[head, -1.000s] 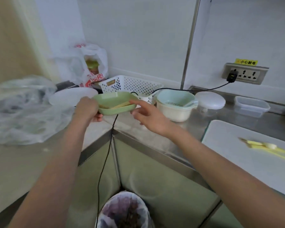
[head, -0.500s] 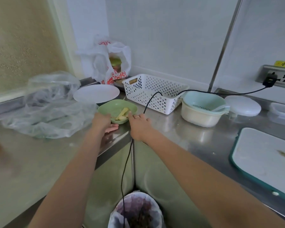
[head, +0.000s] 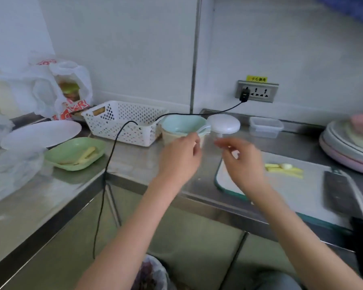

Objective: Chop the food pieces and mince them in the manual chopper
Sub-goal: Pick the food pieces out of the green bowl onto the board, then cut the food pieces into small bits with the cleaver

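Note:
A green dish with pale yellow food strips stands on the steel counter at the left. More yellow strips lie on the white cutting board at the right, beside a dark cleaver. The manual chopper with its white domed lid stands behind the board. My left hand and my right hand hover in mid-air in front of the chopper, fingers loosely curled, holding nothing. Both are blurred.
A pale blue strainer bowl, a white perforated basket, a white plate, plastic bags, a clear lidded box and stacked plates crowd the counter. A black cord hangs from the wall socket. A lined bin stands below.
The green dish was set down on the counter and both hands let go of it. The hands moved right, toward the chopper and cutting board, and the view turned right.

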`<state>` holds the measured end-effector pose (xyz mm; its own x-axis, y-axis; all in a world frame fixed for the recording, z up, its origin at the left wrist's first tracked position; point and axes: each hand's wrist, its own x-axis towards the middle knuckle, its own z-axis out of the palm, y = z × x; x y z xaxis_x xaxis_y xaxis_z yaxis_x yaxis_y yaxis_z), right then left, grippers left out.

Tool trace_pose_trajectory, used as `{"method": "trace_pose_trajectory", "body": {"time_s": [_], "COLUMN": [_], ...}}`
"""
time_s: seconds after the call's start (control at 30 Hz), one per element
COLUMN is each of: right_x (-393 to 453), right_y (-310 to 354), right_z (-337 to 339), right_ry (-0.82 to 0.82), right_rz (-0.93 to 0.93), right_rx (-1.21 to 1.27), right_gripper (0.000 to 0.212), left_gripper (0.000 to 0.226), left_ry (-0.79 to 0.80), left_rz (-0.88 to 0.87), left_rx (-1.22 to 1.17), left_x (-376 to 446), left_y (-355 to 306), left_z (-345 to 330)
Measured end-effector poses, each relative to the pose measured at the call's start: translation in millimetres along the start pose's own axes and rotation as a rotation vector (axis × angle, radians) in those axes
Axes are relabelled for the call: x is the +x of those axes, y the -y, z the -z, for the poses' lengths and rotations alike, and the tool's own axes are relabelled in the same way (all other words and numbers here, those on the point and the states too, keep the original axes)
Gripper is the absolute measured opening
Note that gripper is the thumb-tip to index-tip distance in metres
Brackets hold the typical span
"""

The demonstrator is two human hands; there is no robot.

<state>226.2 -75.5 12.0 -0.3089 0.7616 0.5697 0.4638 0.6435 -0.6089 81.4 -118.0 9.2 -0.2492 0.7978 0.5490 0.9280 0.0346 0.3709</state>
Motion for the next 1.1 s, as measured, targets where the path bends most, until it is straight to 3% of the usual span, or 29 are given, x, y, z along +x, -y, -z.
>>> {"method": "trace_pose_trajectory", "body": {"time_s": [0.17, 0.27, 0.37, 0.53, 0.73, 0.77, 0.87, 1.0, 1.1], "right_x": [-55.8, -82.7, -96.4, -93.7, -91.8, -92.3, -94.2, -91.7, -89.6], "right_y": [-106.4, -137.8, -149.1, -147.6, -157.5, -158.6, -165.5, -168.7, -162.9], "right_z": [141.7, 180.7, 180.1, 170.8, 193.1, 197.8, 211.3, 220.9, 220.6], "right_ry": [-0.099, 0.024, 0.171, 0.206, 0.033, 0.006, -0.051, -0.104, -0.098], "right_rz": [-0.472, -0.682, -0.812, -0.824, -0.905, -0.926, -0.931, -0.906, -0.822], "right_rx": [-0.459, -0.615, -0.550, -0.456, -0.289, -0.268, -0.200, -0.222, -0.263], "right_gripper": [0.033, 0.046, 0.064, 0.049, 0.076, 0.072, 0.012, 0.015, 0.012], "left_gripper": [0.032, 0.037, 0.042, 0.031, 0.040, 0.041, 0.034, 0.030, 0.039], "left_ry": [0.282, 0.346, 0.397, 0.498, 0.328, 0.403, 0.651, 0.693, 0.699], "left_rz": [-0.204, -0.199, -0.167, -0.165, -0.237, -0.253, -0.256, -0.171, -0.095], "left_rx": [-0.307, -0.342, -0.353, -0.368, -0.529, -0.599, -0.742, -0.786, -0.875], "left_x": [10.4, 27.5, 43.4, 61.3, 53.0, 45.6, 24.7, 15.2, 15.8], "left_y": [-80.8, -112.5, -136.6, -148.6, -166.5, -175.7, -200.3, -207.7, -202.1], "left_z": [-96.1, -143.6, -179.9, -216.9, -199.6, -193.0, -196.0, -215.2, -218.8]}}
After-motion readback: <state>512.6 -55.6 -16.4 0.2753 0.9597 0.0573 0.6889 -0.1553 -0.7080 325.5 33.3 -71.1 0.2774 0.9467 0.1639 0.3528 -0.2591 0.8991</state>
